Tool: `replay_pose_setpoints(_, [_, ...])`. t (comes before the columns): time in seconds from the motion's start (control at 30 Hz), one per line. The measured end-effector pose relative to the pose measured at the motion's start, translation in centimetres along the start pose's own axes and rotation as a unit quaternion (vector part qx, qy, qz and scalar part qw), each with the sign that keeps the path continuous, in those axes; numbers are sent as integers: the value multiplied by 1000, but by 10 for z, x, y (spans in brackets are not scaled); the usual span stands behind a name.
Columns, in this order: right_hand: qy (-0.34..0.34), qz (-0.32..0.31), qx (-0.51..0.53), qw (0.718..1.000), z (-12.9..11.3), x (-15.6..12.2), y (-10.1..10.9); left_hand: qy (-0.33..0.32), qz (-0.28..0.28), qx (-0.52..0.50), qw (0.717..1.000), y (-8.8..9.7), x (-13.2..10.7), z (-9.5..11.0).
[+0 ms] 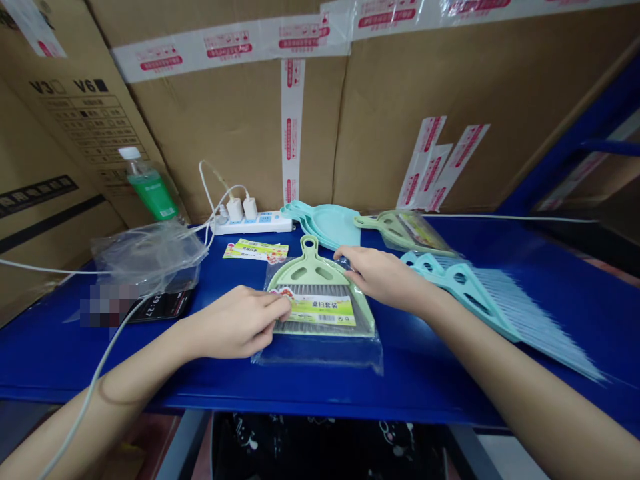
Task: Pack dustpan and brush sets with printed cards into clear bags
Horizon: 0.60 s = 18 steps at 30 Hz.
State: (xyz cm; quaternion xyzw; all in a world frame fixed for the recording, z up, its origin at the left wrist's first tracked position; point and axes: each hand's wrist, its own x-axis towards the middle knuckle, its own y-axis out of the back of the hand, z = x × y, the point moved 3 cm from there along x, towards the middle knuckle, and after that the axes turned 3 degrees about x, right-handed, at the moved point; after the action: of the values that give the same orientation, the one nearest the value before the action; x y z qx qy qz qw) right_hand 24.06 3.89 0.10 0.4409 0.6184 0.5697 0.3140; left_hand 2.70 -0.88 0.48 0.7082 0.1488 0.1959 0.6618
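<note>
A light green dustpan with a small grey-bristled brush lies flat in a clear plastic bag, its handle pointing away from me. Across the brush sits a yellow-green label card; I cannot tell whether it is inside the bag. My left hand has its fingers closed on the card's left end. At the upper right edge of the bag is my right hand, thumb and forefinger apart, fingertips touching or very near the plastic.
Behind lie stacked light blue dustpans, a bagged green dustpan, loose label cards and a power strip. Blue brushes are at right. Left are plastic bags, a phone, a bottle and a trailing white cable.
</note>
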Motion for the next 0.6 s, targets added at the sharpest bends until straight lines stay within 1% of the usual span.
replay_pose_setpoints(0.1, [19,38,-10,999,-2,-1,3,-9,0,15,1000,-1,0,1])
replay_pose_setpoints(0.17, [49,51,9,997,-7,-2,6,-17,1,26,1000,-1,1,1])
replay_pose_setpoints(0.2, [72,43,32,996,-10,-3,7,-21,3,33,999,-1,1,2])
replay_pose_setpoints(0.27, [130,0,95,987,-18,-6,9,-28,6,46,999,-2,1,2])
replay_pose_setpoints(0.33, [190,-57,156,968,-26,-10,9,-32,8,57,998,-1,1,3])
replay_pose_setpoints(0.4, [230,-95,187,950,-33,-14,8,-33,13,65,997,-1,1,3])
replay_pose_setpoints(0.47, [241,-115,191,945,-37,-16,5,-35,19,70,997,0,1,3])
replay_pose_setpoints(0.6, [239,-135,171,946,-42,-18,-2,-38,33,66,997,1,0,4])
